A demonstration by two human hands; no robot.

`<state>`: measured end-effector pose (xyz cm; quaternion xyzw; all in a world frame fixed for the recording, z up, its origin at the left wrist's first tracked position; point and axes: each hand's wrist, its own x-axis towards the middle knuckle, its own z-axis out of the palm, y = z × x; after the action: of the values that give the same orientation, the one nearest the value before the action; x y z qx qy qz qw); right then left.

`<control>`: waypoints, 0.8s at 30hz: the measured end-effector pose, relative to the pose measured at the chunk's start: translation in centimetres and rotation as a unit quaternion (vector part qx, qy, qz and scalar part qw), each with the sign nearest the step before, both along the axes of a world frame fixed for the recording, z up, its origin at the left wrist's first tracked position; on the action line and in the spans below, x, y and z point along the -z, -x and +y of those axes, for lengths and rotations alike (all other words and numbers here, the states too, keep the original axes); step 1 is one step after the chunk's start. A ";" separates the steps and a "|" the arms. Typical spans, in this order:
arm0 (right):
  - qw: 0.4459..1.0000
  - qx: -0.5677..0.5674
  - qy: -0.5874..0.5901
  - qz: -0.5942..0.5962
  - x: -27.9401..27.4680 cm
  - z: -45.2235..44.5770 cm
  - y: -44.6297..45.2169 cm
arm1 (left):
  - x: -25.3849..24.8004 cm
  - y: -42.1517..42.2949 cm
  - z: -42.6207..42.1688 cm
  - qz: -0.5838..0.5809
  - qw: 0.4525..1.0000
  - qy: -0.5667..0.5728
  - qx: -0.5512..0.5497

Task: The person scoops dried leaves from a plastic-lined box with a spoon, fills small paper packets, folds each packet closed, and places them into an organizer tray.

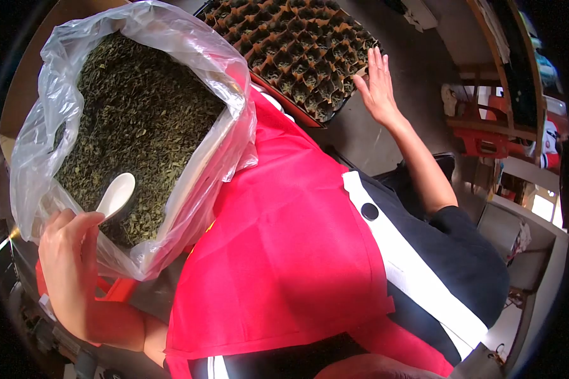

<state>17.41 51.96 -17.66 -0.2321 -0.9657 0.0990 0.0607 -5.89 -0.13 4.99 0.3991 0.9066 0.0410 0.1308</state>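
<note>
Dried green leaves (pixel 139 120) fill a clear plastic bag (pixel 234 82) that lines a cardboard box on the left. My left hand (pixel 69 252) is at the bag's near left edge, its fingers closed on a white spoon (pixel 117 194). The spoon's bowl is over the leaves. A tray (pixel 303 54) of small cone-shaped compartments, with dark leafy bits in them, lies at the top centre. My right hand (pixel 379 85) is at the tray's right edge, fingers extended and thumb apart, holding nothing.
A red apron (pixel 284 246) covers my lap between the bag and my right arm. Beneath the bag shows part of a red stool (pixel 117 289). A red plastic chair (pixel 483 142) and wooden furniture stand at the right. Grey floor (pixel 417 76) lies beyond my right hand.
</note>
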 end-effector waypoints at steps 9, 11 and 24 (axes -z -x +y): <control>0.995 0.083 0.011 -0.061 4.2 -0.4 0.6 | 0.4 -0.5 0.1 0.029 0.999 -0.013 0.013; 0.996 0.089 -0.008 -0.028 3.8 0.2 0.9 | 0.7 -0.8 0.4 0.050 0.999 0.004 0.010; 0.772 -0.432 0.171 0.434 -15.1 -15.6 29.6 | 7.5 0.7 9.3 0.069 0.988 0.115 0.079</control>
<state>-12.14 36.33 -2.58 0.2706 -0.8023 0.3684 0.3839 -6.55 9.13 -2.47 0.4537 0.8777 -0.1019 0.1155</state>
